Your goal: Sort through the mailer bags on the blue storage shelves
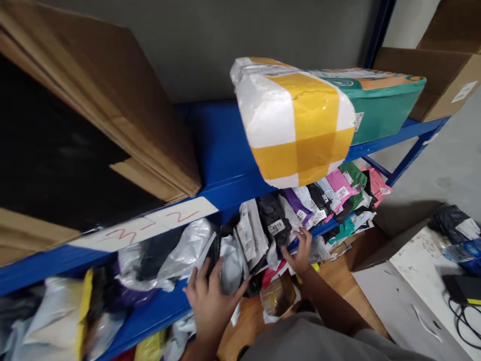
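A row of plastic mailing bags stands packed along the middle level of a blue shelf. My left hand (212,296), fingers spread, is at the front of a pale grey mailing bag (230,263); whether it touches the bag I cannot tell. To the right, my right hand (300,250) has its fingers apart beside a black mailing bag (273,220) labelled 4019. Between the hands stand white mailing bags (250,235) with printed labels. A silvery mailing bag (188,250) leans left of my left hand. Neither hand holds anything.
Above, the blue shelf (221,150) bears an open cardboard box (158,125), a yellow-and-white wrapped parcel (300,125) and a green parcel (387,108). An open carton (278,296) is on the floor below. At right stands a white table (424,260) with a bottle (460,253).
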Available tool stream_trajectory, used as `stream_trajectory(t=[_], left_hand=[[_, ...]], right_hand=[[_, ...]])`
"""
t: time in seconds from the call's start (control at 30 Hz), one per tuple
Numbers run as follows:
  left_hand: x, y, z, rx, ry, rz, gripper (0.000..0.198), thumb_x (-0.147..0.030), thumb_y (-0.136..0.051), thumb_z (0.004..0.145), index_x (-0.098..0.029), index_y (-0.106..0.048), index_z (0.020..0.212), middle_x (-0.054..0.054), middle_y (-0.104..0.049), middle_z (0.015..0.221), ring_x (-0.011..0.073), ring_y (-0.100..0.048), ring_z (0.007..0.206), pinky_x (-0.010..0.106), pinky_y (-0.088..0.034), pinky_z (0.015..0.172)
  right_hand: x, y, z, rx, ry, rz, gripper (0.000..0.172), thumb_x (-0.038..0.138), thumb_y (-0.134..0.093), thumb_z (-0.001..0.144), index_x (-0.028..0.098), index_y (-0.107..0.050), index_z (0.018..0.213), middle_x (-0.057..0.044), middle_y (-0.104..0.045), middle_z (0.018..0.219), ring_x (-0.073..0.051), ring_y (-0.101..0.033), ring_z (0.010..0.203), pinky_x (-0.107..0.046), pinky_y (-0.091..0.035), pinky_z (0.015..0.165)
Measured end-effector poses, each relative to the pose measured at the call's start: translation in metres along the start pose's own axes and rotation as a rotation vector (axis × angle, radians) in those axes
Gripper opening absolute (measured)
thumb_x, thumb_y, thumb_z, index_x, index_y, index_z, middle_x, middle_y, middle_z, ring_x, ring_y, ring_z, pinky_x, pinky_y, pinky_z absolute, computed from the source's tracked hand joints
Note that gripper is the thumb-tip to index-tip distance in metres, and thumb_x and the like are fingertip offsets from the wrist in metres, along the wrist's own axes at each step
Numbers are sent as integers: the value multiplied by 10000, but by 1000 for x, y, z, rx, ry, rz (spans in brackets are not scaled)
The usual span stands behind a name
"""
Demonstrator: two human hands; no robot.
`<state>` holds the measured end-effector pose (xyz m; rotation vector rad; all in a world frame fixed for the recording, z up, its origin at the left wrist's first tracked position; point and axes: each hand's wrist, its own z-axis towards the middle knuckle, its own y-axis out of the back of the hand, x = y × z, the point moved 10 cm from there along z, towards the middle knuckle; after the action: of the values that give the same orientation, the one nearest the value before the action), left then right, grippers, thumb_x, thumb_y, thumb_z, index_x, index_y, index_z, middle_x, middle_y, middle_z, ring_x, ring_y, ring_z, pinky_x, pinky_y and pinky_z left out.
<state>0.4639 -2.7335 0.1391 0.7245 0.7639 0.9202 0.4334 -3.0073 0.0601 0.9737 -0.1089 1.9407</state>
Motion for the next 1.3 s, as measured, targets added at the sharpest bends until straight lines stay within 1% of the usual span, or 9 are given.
stream_trajectory(t=[0.1,0.2,0.37,0.43,0.6,0.73,0.87,1.0,1.3], left_hand=[[34,-15,-14,61,111,-1,1092,-564,-700,805,-74,-180,1631,312,-412,1562,450,-402,1479,603,-391,1184],[45,-46,-7,271,133,44,915,-493,-642,842,-64,-339,1592,290,-532,1477,426,-501,1404,563,-420,1164],[52,-58,19,701,137,1,853,-489,-693,765,-201,-517,1549,172,-626,1452,364,-542,1402,452,-446,1152],[61,-51,28,845,161,-156,727,-534,-624,815,-245,-600,1482,103,-646,1470,319,-578,1375,390,-455,1143],[127,-9,70,619,393,242,625,-328,-497,903,-149,-549,1500,186,-577,1509,365,-549,1353,470,-456,1103],[138,-17,66,659,449,470,713,-392,-593,903,-140,-457,1556,257,-497,1494,390,-551,1279,456,-482,983],[134,-20,68,625,304,503,642,-456,-556,934,-64,-547,1442,259,-583,1335,366,-567,1224,449,-451,997],[136,-22,77,681,63,517,687,-453,-789,751,-182,-647,1367,232,-451,1564,456,-371,1450,596,-308,1169],[169,-29,88,848,-21,289,493,-325,-827,655,-272,-757,1140,173,-438,1559,431,-540,1288,490,-544,904]], right_hand=[[14,-5,-9,115,48,92,341,387,-625,904,247,-576,1211,-125,-634,1132,-328,-640,1058,-526,-589,939],[70,-48,-27,428,267,228,283,348,-644,886,270,-630,1158,-82,-680,1076,-263,-671,1017,-423,-608,922],[133,-121,-46,710,272,124,1036,467,-845,715,104,-399,1577,-266,-416,1569,-414,-384,1488,-600,-418,1185],[137,-139,-49,731,225,31,1126,456,-896,668,107,-378,1604,-285,-348,1612,-467,-332,1508,-651,-372,1196],[124,-154,-65,724,178,-60,919,307,-910,664,251,-554,1509,-211,-378,1620,-439,-410,1469,-606,-363,1207],[113,-152,-70,709,164,-102,740,240,-884,638,225,-670,1346,-194,-415,1612,-420,-412,1467,-577,-355,1215],[114,-153,-65,733,168,-226,758,198,-884,633,215,-667,1359,-177,-415,1634,-441,-271,1552,-603,-300,1247],[114,-160,-56,766,161,-471,673,111,-736,816,284,-618,1456,-139,-437,1639,-421,-351,1526,-599,-396,1183],[106,-167,-37,878,69,-736,902,172,-872,767,352,-496,1566,-137,-428,1644,-376,-507,1361,-503,-508,1069]])
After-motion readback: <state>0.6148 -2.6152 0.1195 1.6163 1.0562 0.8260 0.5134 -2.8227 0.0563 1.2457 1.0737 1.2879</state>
